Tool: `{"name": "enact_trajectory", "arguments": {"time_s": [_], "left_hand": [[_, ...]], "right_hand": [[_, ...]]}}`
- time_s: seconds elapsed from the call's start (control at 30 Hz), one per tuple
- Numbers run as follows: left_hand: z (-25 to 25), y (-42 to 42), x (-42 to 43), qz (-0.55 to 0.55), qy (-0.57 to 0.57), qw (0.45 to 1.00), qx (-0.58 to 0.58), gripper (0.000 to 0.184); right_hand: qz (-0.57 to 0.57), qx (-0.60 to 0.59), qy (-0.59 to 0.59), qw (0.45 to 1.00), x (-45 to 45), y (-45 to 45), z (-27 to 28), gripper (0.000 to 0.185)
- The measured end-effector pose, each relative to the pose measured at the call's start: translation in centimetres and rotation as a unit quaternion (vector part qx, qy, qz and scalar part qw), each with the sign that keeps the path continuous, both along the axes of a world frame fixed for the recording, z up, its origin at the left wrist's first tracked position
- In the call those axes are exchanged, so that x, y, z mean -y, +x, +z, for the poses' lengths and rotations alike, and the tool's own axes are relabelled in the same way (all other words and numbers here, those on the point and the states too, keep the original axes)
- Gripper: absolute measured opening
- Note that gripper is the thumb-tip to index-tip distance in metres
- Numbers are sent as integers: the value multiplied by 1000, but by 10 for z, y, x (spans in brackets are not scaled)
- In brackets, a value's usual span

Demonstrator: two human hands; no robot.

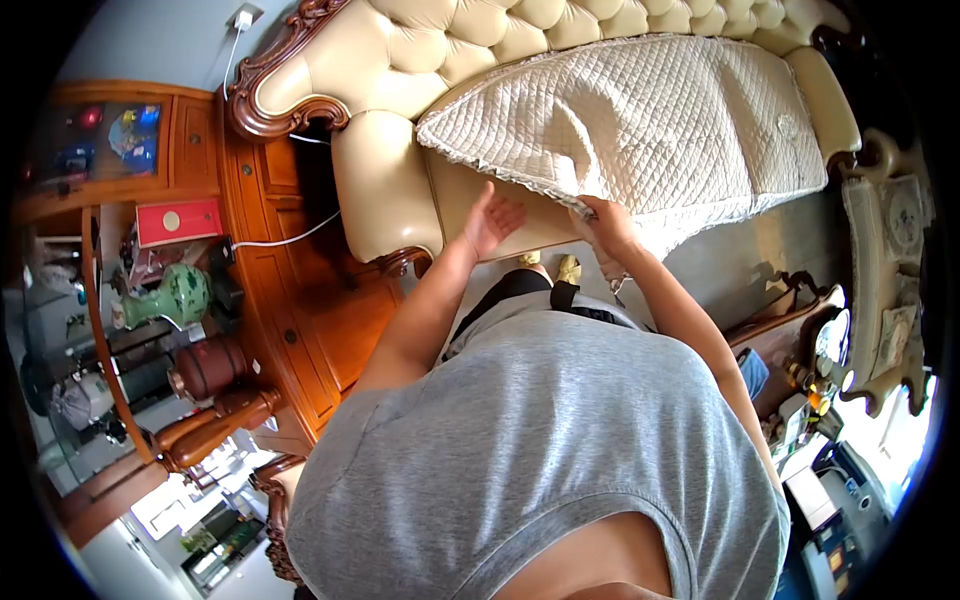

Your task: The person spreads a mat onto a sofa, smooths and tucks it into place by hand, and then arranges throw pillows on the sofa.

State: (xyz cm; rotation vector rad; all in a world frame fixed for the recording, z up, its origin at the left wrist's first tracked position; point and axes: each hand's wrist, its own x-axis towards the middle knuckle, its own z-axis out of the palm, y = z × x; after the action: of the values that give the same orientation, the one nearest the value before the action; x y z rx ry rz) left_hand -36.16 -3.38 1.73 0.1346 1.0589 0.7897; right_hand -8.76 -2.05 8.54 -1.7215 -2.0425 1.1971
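Observation:
A cream quilted sofa cover (680,120) with a ruffled edge lies over the seat of a tufted leather sofa (390,185). Its front edge is pulled up near the middle, where folds form. My right hand (608,228) grips that edge, fingers closed round the fabric. My left hand (492,222) is held over the bare front part of the seat, fingers apart and holding nothing. It sits just below the cover's left edge, apart from it. On the left, the seat's front strip shows uncovered leather.
A wooden cabinet (290,270) stands close to the sofa's left arm, with a white cable (290,240) across it. Shelves at left hold a green vase (180,296) and a red box (178,222). A wooden table (780,325) with several items is at right.

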Motion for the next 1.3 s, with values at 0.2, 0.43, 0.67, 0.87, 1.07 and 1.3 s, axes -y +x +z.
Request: {"name": "enact_trajectory", "arguments": {"time_s": [0.2,0.43,0.67,0.87,1.07,1.3], "left_hand": [[-58,-45,-58,148,-6,988,-47,89],[-99,-113,-100,101,-88,984,-115,59],[-159,-173,-136,17,-136,980,-142,46],[-207,-198,-148,35,-208,951,-225,55],[-232,-183,-185,71,-190,972,-117,44],[-199,-149,-291,-5,-38,962,-270,56]], "right_hand": [[-31,19,13,999,22,-8,10,37],[-59,54,-8,997,34,-34,18,39],[-90,124,3,988,57,-82,47,44],[-168,137,-21,976,67,-114,69,52],[-192,148,-3,970,72,-122,61,53],[-224,115,-61,966,88,-119,28,58]]}}
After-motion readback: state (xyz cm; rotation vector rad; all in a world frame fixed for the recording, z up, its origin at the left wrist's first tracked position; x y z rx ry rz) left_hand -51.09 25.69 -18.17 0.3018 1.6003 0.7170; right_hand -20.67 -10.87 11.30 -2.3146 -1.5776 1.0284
